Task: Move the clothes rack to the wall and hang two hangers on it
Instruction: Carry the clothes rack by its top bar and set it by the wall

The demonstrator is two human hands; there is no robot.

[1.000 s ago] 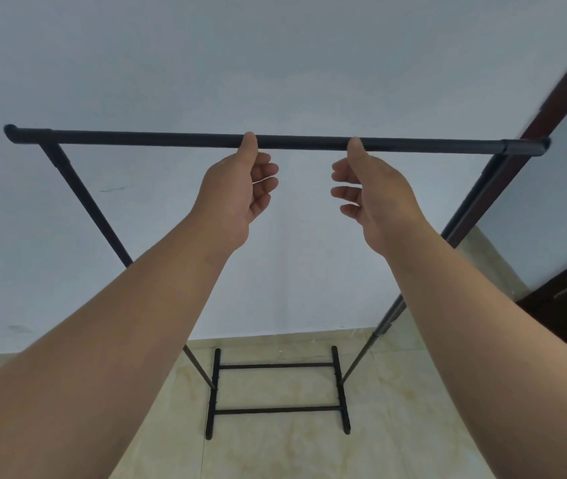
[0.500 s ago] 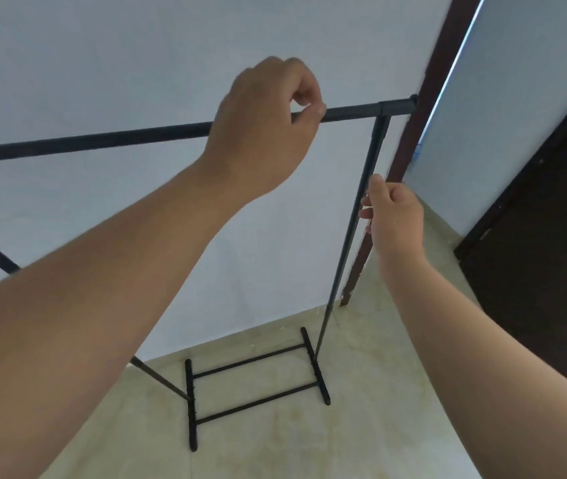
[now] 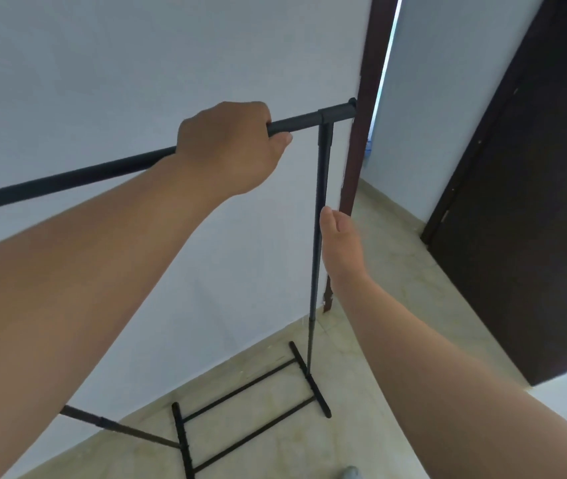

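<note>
Currently I see the clothes rack [image 3: 320, 216] standing on the tiled floor [image 3: 396, 305] close against the white wall [image 3: 137, 63], with its top bar running from the left edge of the frame up to the upper centre, and its right upright dropping to the base feet at lower centre.

Left hand [image 3: 230, 150]: positioned at centre frame, palm down, wrapped over the top bar near its right end. The fingers curl over the far side of the bar and the thumb closes beneath it, so this is a full grasp on the rack. The forearm extends in from the lower left, rising towards the bar.

Right hand [image 3: 339, 236]: positioned right of centre, beside the right upright about halfway down. The thumb lies along the pole and touches it. The fingers are hidden behind the palm, so I cannot tell whether they close on the pole or merely rest beside it. The forearm enters from the lower right.

Behind the upright, a brown door frame [image 3: 361, 133] stands vertically, and a dark door [image 3: 534, 202] fills the right side of the frame.
</note>
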